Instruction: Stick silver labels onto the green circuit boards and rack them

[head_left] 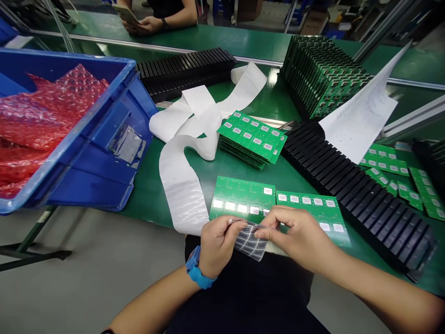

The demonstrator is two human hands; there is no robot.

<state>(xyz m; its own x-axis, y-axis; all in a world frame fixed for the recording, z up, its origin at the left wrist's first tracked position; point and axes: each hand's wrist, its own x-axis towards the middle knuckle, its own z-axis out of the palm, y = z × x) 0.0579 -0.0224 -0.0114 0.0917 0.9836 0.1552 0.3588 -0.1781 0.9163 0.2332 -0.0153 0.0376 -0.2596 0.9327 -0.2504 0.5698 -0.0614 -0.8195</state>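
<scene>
My left hand [217, 243], with a blue watch on its wrist, grips a small sheet of printed labels [249, 242] at the near table edge. My right hand [295, 234] pinches the same sheet from the right, fingertips closed on a label at its top edge. Just beyond the hands two green circuit board panels lie flat side by side: the left panel [243, 197] and the right panel [313, 208], both carrying white labels. A stack of more green panels [252, 137] sits farther back.
A blue bin [100, 148] with red bubble wrap stands at left. White backing strip [184, 185] curls across the green table. Black slotted racks [361, 195] lie at right and at the back, one full of boards [320, 74]. Another person's hands [146, 23] hold a phone across the table.
</scene>
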